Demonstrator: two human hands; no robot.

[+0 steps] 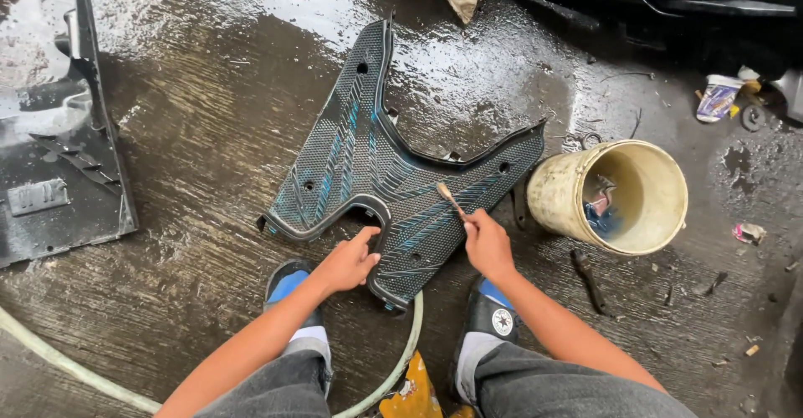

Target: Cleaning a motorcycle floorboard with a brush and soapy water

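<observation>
The left hand (350, 261) is spread flat, fingers apart, pressed on the black floor mat (393, 167). The right hand (487, 242) is clenched round a small brush (449, 198), bristles touching the mat just ahead. Beside it, the bucket (661, 186) contents are hard to make out.

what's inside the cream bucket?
The cream bucket lies tipped on its side on the wet floor, mouth toward the camera. Inside shows a crumpled blue-and-white item, kind unclear. The shadowed bottom can't be made out.
</observation>
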